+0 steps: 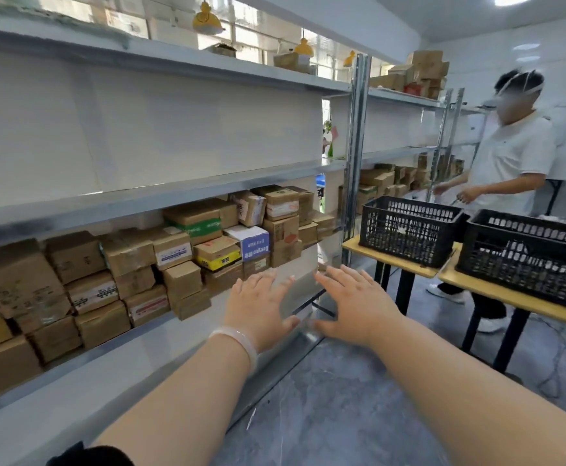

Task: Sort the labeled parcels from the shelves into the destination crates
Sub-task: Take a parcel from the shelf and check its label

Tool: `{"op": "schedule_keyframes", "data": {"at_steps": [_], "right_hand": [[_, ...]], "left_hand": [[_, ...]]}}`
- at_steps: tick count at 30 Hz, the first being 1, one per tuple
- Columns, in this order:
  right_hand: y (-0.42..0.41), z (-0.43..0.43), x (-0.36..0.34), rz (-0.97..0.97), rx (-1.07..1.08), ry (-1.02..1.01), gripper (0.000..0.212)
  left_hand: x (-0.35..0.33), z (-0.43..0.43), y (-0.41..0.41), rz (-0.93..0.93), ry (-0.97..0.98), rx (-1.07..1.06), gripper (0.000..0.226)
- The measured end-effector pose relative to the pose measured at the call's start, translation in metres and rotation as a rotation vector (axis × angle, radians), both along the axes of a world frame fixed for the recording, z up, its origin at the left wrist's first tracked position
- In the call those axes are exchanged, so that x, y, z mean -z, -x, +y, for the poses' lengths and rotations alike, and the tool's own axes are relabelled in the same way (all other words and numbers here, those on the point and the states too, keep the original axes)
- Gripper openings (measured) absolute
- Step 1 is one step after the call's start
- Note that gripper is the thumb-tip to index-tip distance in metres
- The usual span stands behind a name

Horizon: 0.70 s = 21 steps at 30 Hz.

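Grey shelf (106,205) of cardboard parcels (204,220), labelled faces outward; left hand (258,307) and right hand (352,306) spread, empty.

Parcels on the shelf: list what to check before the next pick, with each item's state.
1. Left hand free: ok, open, holding nothing.
2. Right hand free: ok, open, holding nothing.
3. Parcels within reach: likely ok, stacked on the shelf just beyond both hands.
4. Labels readable: cannot tell, too blurred.
5. Crates in place: ok, left crate and right crate stand on tables.
6. Way to the crates: ok, the other person stands behind the tables.
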State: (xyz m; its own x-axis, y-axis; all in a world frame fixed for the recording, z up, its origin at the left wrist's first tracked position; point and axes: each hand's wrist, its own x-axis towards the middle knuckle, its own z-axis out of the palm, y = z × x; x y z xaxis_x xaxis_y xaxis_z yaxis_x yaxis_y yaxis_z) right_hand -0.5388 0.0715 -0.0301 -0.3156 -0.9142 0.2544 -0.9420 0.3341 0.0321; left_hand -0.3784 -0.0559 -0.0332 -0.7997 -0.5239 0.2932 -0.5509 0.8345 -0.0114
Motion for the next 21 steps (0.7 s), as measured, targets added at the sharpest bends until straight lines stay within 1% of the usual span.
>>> {"op": "schedule_keyframes", "data": {"at_steps": [4, 7, 15, 21], "right_hand": [[0.053, -0.011, 0.008, -0.031, 0.051, -0.010, 0.097], [0.091, -0.030, 0.017, -0.019, 0.071, -0.037, 0.096], [0.215, -0.123, 0.005, 0.001, 0.161, -0.052, 0.092], [0.297, -0.178, 0.022, -0.031, 0.204, -0.035, 0.090]], "left_hand": [[0.008, -0.019, 0.057, -0.016, -0.025, 0.034, 0.079], [0.019, -0.041, 0.103, -0.025, -0.043, 0.075, 0.079], [0.018, -0.142, 0.230, -0.016, -0.055, 0.112, 0.076], [0.024, -0.206, 0.325, -0.013, -0.067, 0.143, 0.076]]}}
